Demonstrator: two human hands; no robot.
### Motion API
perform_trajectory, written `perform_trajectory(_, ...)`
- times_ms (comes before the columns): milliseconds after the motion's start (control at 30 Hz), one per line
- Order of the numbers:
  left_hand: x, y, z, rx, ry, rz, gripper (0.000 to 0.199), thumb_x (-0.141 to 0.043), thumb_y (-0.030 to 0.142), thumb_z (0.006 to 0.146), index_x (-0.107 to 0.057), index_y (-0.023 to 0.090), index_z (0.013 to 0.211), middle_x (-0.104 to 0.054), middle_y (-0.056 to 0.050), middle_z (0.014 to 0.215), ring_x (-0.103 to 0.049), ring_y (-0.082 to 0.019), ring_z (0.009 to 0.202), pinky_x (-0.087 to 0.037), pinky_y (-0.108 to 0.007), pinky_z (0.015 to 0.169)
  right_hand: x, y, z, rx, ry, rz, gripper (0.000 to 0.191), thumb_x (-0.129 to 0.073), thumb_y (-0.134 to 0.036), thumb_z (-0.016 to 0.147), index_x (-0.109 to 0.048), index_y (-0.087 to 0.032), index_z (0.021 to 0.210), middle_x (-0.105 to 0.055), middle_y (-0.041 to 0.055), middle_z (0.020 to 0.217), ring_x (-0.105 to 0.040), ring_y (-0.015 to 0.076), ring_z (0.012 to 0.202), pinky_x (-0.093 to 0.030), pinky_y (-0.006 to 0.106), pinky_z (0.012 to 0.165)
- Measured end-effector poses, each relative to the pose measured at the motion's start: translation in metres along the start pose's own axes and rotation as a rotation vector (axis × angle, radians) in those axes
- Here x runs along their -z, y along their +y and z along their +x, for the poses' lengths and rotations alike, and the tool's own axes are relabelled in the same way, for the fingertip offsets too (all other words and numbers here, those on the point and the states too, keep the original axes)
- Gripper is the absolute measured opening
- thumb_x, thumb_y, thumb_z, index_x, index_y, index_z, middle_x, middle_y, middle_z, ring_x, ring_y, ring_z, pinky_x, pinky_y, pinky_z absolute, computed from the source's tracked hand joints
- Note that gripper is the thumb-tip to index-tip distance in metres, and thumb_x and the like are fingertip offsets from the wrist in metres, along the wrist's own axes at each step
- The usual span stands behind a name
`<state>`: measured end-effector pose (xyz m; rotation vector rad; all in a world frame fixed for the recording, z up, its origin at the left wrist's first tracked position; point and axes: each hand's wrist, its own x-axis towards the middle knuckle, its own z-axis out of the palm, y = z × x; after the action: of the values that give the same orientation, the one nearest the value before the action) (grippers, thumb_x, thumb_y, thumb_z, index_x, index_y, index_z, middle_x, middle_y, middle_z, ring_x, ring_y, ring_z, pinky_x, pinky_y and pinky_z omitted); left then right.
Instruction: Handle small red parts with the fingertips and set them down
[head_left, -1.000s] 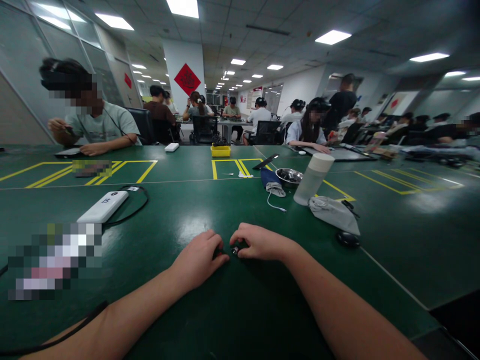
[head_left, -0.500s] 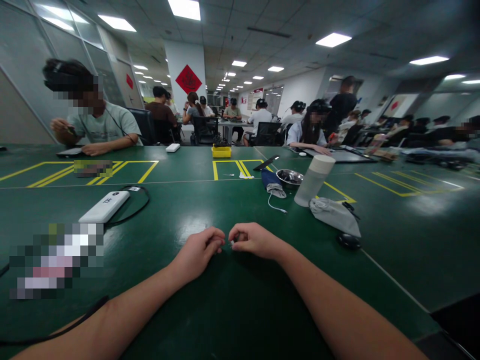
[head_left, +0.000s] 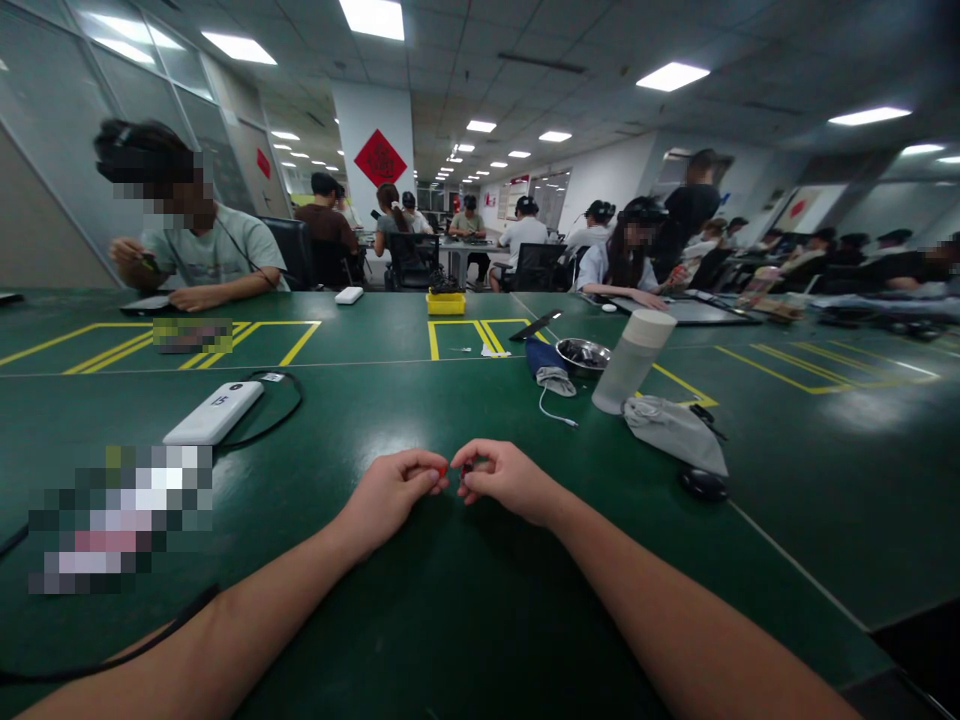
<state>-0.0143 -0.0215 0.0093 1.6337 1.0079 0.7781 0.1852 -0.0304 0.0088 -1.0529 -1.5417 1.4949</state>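
Note:
My left hand (head_left: 397, 495) is closed in a pinch, with a small red piece (head_left: 442, 471) showing at its fingertips. Just to the right, my right hand (head_left: 506, 478) is curled with thumb and fingers together around a small dark piece (head_left: 467, 468), mostly hidden by the fingers. What kind of parts these are, I cannot tell. A narrow gap separates the two hands, held close to the green table (head_left: 420, 610).
A white power bank (head_left: 214, 412) with a black cable lies left. To the right are a frosted bottle (head_left: 632, 362), a grey pouch (head_left: 675, 430), a black mouse (head_left: 703, 484) and a metal bowl (head_left: 583, 355). A yellow box (head_left: 446, 303) stands farther back; people sit across the table.
A red piece now shows at my left fingertips, and a dark piece shows in my right hand, where a pale bit showed before. The hands stay close together.

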Motion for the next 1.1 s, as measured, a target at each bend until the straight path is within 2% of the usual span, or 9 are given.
perform_trajectory(133, 0.000, 0.000, 0.000, -0.007, -0.019, 0.017, 0.024, -0.056, 0.024, 0.080, -0.064, 0.017, 0.101, -0.071, -0.004, 0.087, -0.066, -0.017, 0.079, -0.050, -0.028, 0.071, -0.001, 0.003, 0.001, 0.007, -0.072, -0.069, 0.024, -0.060, -0.012, 0.073, -0.060, -0.013, 0.097, -0.065, 0.0025, 0.073, -0.064, 0.0132, 0.067, -0.054, 0.031, 0.069)
perform_trajectory(467, -0.001, 0.005, -0.001, -0.067, 0.002, 0.067, 0.025, -0.048, 0.032, 0.087, -0.065, 0.016, 0.091, -0.068, -0.003, 0.078, -0.061, -0.014, 0.068, -0.049, -0.026, 0.067, -0.001, 0.002, -0.001, 0.034, -0.098, 0.020, 0.028, -0.067, -0.020, 0.073, -0.060, -0.013, 0.099, -0.065, 0.0052, 0.086, -0.065, 0.0145, 0.073, -0.053, 0.031, 0.070)
perform_trajectory(667, 0.001, 0.004, 0.000, 0.008, -0.021, 0.009, 0.021, -0.052, 0.031, 0.084, -0.066, 0.016, 0.089, -0.070, -0.004, 0.081, -0.064, -0.015, 0.074, -0.050, -0.027, 0.072, -0.002, 0.004, 0.000, 0.039, -0.111, 0.099, 0.032, -0.070, -0.022, 0.073, -0.060, -0.011, 0.101, -0.066, 0.0067, 0.087, -0.066, 0.0154, 0.076, -0.053, 0.033, 0.074)
perform_trajectory(867, 0.002, -0.003, 0.002, 0.061, 0.014, -0.119, 0.020, -0.058, 0.031, 0.081, -0.068, 0.016, 0.089, -0.072, -0.004, 0.081, -0.066, -0.016, 0.076, -0.051, -0.028, 0.074, -0.001, 0.007, 0.001, 0.011, -0.083, 0.089, 0.034, -0.071, -0.026, 0.073, -0.061, -0.013, 0.102, -0.067, 0.0073, 0.090, -0.067, 0.0164, 0.078, -0.054, 0.034, 0.076)
perform_trajectory(1100, 0.003, -0.007, 0.004, 0.096, -0.030, -0.232, 0.021, -0.058, 0.025, 0.080, -0.068, 0.014, 0.095, -0.072, -0.006, 0.087, -0.067, -0.016, 0.081, -0.050, -0.029, 0.080, -0.002, 0.003, 0.001, -0.050, 0.001, 0.101, 0.025, -0.065, -0.022, 0.076, -0.061, -0.012, 0.098, -0.068, 0.0076, 0.090, -0.067, 0.0154, 0.078, -0.054, 0.032, 0.077)
